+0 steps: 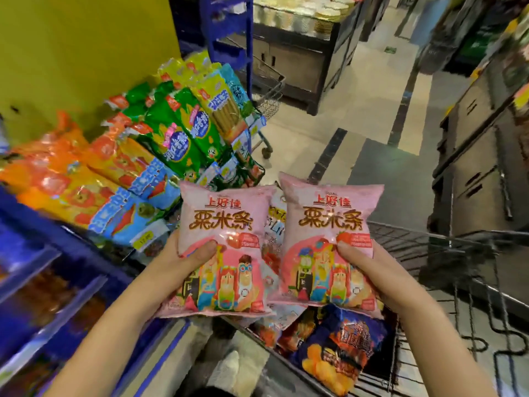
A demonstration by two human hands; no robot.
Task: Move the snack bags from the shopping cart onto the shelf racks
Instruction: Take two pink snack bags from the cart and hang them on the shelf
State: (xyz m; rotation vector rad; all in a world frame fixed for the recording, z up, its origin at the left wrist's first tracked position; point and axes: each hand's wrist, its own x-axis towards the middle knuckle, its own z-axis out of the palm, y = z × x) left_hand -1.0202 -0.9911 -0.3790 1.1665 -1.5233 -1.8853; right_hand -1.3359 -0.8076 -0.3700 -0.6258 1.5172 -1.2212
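I hold two pink snack bags side by side above the shopping cart (446, 253). My left hand (183, 262) grips the left pink bag (223, 224) with its thumb on the front. The right pink bag (329, 224) is gripped the same way by my right hand (369, 267). Below them, inside the cart, lie more snacks, among them a dark blue bag (340, 348) with orange print. The shelf rack (71, 247) on the left carries rows of orange bags (71, 190) and green bags (177, 133).
Blue shelf rails run along the lower left. A second wire cart (269, 93) stands farther down the aisle. Dark display cabinets (481, 156) line the right side, and a counter stands at the back. Tiled floor lies between them.
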